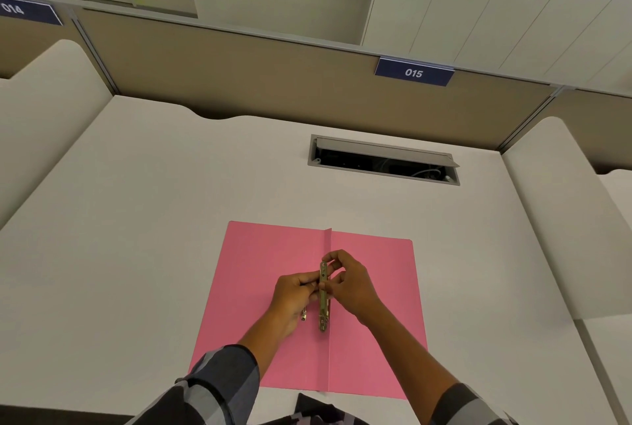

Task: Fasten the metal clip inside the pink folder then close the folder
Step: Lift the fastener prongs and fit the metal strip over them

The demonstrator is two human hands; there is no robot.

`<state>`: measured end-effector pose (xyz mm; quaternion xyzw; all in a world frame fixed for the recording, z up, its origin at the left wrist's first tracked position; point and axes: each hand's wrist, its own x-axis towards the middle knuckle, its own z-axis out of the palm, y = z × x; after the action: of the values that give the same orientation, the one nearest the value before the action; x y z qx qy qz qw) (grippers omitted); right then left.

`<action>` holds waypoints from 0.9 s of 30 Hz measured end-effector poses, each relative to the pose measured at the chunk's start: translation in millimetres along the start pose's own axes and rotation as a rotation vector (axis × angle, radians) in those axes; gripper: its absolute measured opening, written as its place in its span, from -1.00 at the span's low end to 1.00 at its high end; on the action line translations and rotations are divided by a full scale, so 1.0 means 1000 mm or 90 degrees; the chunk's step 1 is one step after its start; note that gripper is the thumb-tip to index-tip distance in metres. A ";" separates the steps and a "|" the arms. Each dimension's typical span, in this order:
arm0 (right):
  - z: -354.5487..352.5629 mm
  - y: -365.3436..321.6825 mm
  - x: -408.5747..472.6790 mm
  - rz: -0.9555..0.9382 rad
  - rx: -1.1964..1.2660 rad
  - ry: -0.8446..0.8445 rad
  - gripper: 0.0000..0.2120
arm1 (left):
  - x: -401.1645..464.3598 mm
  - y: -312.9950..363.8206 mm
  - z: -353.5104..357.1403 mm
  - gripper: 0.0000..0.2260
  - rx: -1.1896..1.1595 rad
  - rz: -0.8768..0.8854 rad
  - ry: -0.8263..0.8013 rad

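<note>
The pink folder (376, 315) lies open and flat on the white desk, its centre crease running away from me. A long metal clip (323, 301) sits along that crease, upright in the picture. My left hand (294, 294) pinches the clip from the left at about its middle. My right hand (349, 281) grips the clip's upper part from the right, fingers curled over the top end. A second small metal piece (303, 315) shows just below my left hand. The clip's middle is hidden by my fingers.
An open cable hatch (383, 159) is set into the white desk (154, 219) behind the folder. Tan partition walls with a blue "015" label (413, 73) close the back. Curved white side dividers stand left and right.
</note>
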<state>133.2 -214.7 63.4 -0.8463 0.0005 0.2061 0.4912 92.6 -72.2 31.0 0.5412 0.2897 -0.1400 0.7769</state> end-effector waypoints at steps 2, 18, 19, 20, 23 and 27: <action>0.000 0.001 0.000 -0.001 0.000 0.006 -0.58 | 0.000 -0.001 0.000 -0.73 -0.008 -0.001 0.001; 0.002 0.002 0.000 -0.011 -0.004 0.018 -0.57 | 0.002 -0.009 0.000 -0.64 -0.007 0.000 0.001; 0.002 0.002 0.000 -0.012 -0.004 0.018 -0.57 | 0.003 -0.011 0.000 -0.65 -0.003 0.000 0.000; 0.002 0.002 0.000 -0.014 -0.005 0.020 -0.57 | 0.003 -0.012 0.000 -0.66 0.001 -0.001 0.001; 0.002 0.002 0.000 -0.015 -0.007 0.022 -0.57 | 0.004 -0.013 0.000 -0.63 0.002 -0.005 0.005; 0.001 0.003 -0.001 -0.020 -0.005 0.023 -0.57 | 0.004 -0.011 0.000 -0.61 -0.009 -0.008 0.007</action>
<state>131.3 -215.5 61.0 -0.8515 -0.0046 0.1832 0.4912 90.1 -76.1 20.0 0.5344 0.2982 -0.1396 0.7784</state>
